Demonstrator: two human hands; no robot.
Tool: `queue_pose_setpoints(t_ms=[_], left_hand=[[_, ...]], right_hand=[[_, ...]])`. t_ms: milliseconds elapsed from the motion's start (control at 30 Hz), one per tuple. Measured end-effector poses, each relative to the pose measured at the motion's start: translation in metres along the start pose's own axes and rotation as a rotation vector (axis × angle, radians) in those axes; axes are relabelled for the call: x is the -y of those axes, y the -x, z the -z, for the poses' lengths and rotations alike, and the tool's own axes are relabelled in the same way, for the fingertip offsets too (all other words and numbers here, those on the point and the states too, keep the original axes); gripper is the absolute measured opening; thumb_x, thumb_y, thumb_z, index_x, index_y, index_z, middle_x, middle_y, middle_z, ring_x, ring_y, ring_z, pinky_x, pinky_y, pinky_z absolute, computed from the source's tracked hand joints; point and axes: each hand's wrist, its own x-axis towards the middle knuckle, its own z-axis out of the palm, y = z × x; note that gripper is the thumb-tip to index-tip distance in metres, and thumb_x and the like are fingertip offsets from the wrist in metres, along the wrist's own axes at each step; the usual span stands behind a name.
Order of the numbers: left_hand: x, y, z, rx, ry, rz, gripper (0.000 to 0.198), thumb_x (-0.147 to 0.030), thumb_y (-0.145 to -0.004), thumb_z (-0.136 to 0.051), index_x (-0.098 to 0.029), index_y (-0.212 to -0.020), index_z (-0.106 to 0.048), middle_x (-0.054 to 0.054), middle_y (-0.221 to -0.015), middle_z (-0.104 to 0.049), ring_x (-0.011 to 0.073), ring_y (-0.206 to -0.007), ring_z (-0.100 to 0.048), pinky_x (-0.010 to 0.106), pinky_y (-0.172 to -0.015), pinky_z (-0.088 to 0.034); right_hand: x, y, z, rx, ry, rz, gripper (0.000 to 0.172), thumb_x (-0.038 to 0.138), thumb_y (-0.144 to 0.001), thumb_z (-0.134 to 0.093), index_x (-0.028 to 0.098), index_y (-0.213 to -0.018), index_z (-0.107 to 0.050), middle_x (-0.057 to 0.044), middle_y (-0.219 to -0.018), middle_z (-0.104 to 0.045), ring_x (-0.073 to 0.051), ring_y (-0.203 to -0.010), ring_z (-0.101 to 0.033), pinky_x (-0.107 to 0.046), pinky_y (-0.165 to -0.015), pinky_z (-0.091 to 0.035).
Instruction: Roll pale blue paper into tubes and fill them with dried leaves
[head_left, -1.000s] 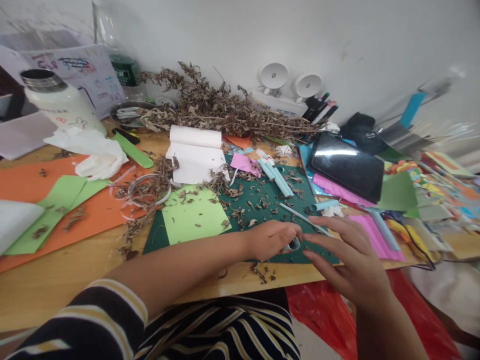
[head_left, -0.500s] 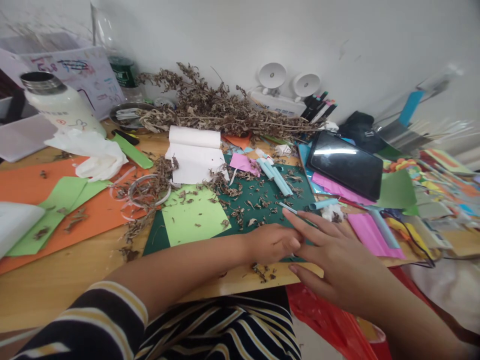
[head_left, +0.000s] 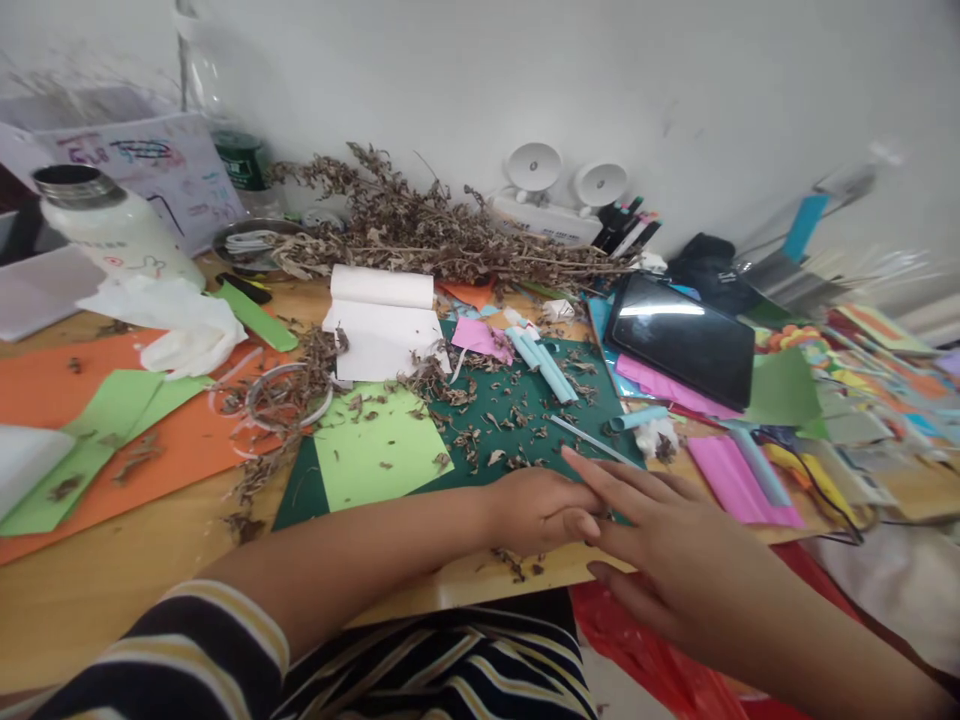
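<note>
My left hand rests curled at the near edge of a dark green cutting mat, its fingers closed around something hidden from view. My right hand lies just to its right with fingers stretched out flat, their tips touching the left hand's knuckles. A thin pale blue paper stick lies on the mat just beyond the fingers. Rolled pale blue paper tubes sit farther back on the mat. Dried leaf crumbs are scattered over the mat.
A light green sheet lies on the mat's left part. A white paper roll, dried branches, a white bottle, orange paper, a black tablet and pink paper crowd the wooden table.
My right hand has moved left and laid its stretched fingers against my left hand, covering the small rolled piece seen earlier at the left fingertips. The view has shifted slightly.
</note>
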Motion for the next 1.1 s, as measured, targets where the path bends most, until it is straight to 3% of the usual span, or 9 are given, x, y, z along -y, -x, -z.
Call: queue_pose_setpoints(t_ms=[300, 467, 600, 667, 733, 767, 800, 933, 1100], left_hand=[[0.005, 0.001, 0.002, -0.055, 0.091, -0.007, 0.065, -0.059, -0.076, 0.005, -0.014, -0.066, -0.041, 0.005, -0.063, -0.049, 0.0119, -0.06, -0.047, 0.021, -0.058, -0.039], [0.005, 0.001, 0.005, 0.012, 0.15, 0.007, 0.07, -0.063, -0.073, 0.006, -0.014, -0.065, -0.043, 0.004, -0.061, -0.049, 0.0114, -0.06, -0.046, 0.021, -0.057, -0.039], [0.005, 0.002, 0.006, -0.008, 0.211, 0.068, 0.07, -0.066, -0.071, 0.005, -0.015, -0.071, -0.044, 0.003, -0.06, -0.048, 0.0107, -0.059, -0.045, 0.02, -0.057, -0.038], [0.005, 0.002, 0.006, -0.025, 0.248, 0.084, 0.069, -0.065, -0.071, 0.004, -0.015, -0.073, -0.043, 0.002, -0.06, -0.048, 0.0102, -0.059, -0.044, 0.02, -0.058, -0.038], [0.005, 0.002, 0.006, -0.027, 0.265, 0.069, 0.065, -0.064, -0.073, 0.003, -0.016, -0.069, -0.041, 0.001, -0.058, -0.046, 0.0094, -0.056, -0.043, 0.02, -0.057, -0.036], [0.004, 0.002, 0.006, -0.026, 0.27, 0.056, 0.064, -0.064, -0.073, 0.002, -0.016, -0.068, -0.04, 0.001, -0.057, -0.045, 0.0091, -0.055, -0.042, 0.02, -0.056, -0.035], [0.004, 0.002, 0.007, -0.026, 0.273, 0.047, 0.063, -0.063, -0.074, 0.001, -0.016, -0.067, -0.039, 0.0, -0.057, -0.045, 0.0088, -0.054, -0.041, 0.019, -0.055, -0.035], [0.002, 0.003, 0.008, -0.048, 0.287, 0.046, 0.061, -0.062, -0.075, 0.001, -0.016, -0.068, -0.039, -0.001, -0.054, -0.042, 0.008, -0.051, -0.04, 0.019, -0.053, -0.033], [0.003, 0.004, 0.008, -0.057, 0.294, 0.031, 0.061, -0.061, -0.076, 0.0, -0.015, -0.068, -0.039, -0.001, -0.055, -0.043, 0.0078, -0.052, -0.04, 0.019, -0.054, -0.034]], right_hand=[[-0.005, 0.002, -0.016, -0.217, -0.036, -0.002, 0.018, 0.025, -0.078, -0.043, 0.025, -0.088, -0.058, -0.003, -0.114, -0.052, -0.022, -0.099, -0.048, -0.04, -0.077, -0.041], [0.001, -0.001, -0.022, -0.33, -0.061, 0.03, 0.018, 0.015, -0.078, -0.041, 0.022, -0.079, -0.058, -0.002, -0.105, -0.057, -0.019, -0.101, -0.046, -0.036, -0.081, -0.039], [-0.016, 0.003, -0.019, -0.374, -0.19, 0.097, 0.014, 0.015, -0.074, -0.046, 0.025, -0.073, -0.056, -0.001, -0.099, -0.058, -0.018, -0.098, -0.049, -0.035, -0.08, -0.041], [-0.04, 0.0, -0.024, -0.44, -0.278, 0.036, 0.011, 0.021, -0.073, -0.047, 0.025, -0.069, -0.055, -0.003, -0.095, -0.058, -0.019, -0.094, -0.052, -0.036, -0.077, -0.043], [-0.072, -0.01, -0.037, -0.525, -0.282, -0.279, 0.011, 0.027, -0.074, -0.046, 0.023, -0.071, -0.055, -0.006, -0.091, -0.059, -0.02, -0.087, -0.054, -0.037, -0.074, -0.043], [-0.089, -0.018, -0.046, -0.456, -0.279, -0.488, 0.016, 0.033, -0.074, -0.045, 0.022, -0.081, -0.056, -0.007, -0.093, -0.058, -0.021, -0.086, -0.053, -0.037, -0.073, -0.044], [-0.105, -0.026, -0.056, -0.406, -0.277, -0.558, 0.025, 0.035, -0.074, -0.044, 0.018, -0.09, -0.055, -0.01, -0.092, -0.058, -0.021, -0.077, -0.055, -0.037, -0.065, -0.045], [-0.145, -0.057, -0.091, -0.225, -0.284, -0.58, 0.033, 0.032, -0.074, -0.043, 0.015, -0.099, -0.055, -0.007, -0.082, -0.061, -0.015, -0.061, -0.053, -0.03, -0.059, -0.043], [-0.152, -0.071, -0.104, -0.074, -0.27, -0.507, 0.03, 0.028, -0.072, -0.044, 0.017, -0.097, -0.057, -0.005, -0.083, -0.061, -0.015, -0.068, -0.053, -0.027, -0.063, -0.041]])
